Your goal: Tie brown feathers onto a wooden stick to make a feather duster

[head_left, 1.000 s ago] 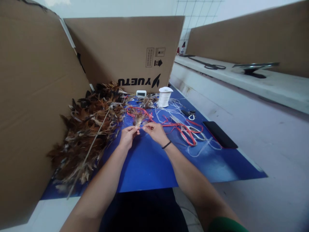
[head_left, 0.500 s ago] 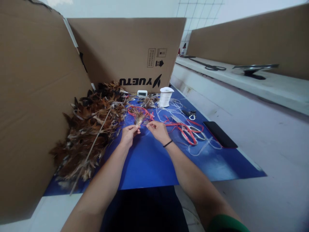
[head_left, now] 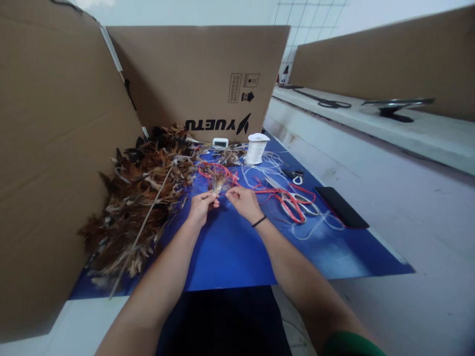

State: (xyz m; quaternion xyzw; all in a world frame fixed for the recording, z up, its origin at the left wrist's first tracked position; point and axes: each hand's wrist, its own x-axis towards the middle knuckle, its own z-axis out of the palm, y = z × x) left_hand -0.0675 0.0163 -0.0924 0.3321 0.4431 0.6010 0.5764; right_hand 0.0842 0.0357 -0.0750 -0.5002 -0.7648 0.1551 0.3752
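My left hand (head_left: 202,206) pinches the base of a small bundle of brown feathers (head_left: 218,184), held just above the blue mat (head_left: 237,252). My right hand (head_left: 243,201) is closed in a pinch a little to the right of it, fingertips pointing at the bundle's base; what it holds is too thin to make out. A black band sits on my right wrist. A tangle of red cord (head_left: 215,171) lies right behind the bundle.
A large heap of brown feathers (head_left: 143,198) fills the mat's left side against cardboard walls (head_left: 55,148). A white thread spool (head_left: 257,148), red-handled scissors (head_left: 295,203), small snips (head_left: 293,175), loose white thread, a black phone (head_left: 341,206) and a small white timer (head_left: 220,143) lie behind and right.
The two hands have shifted slightly forward and stayed together at the feather bundle. The camera view has drifted a little; nothing else moved.
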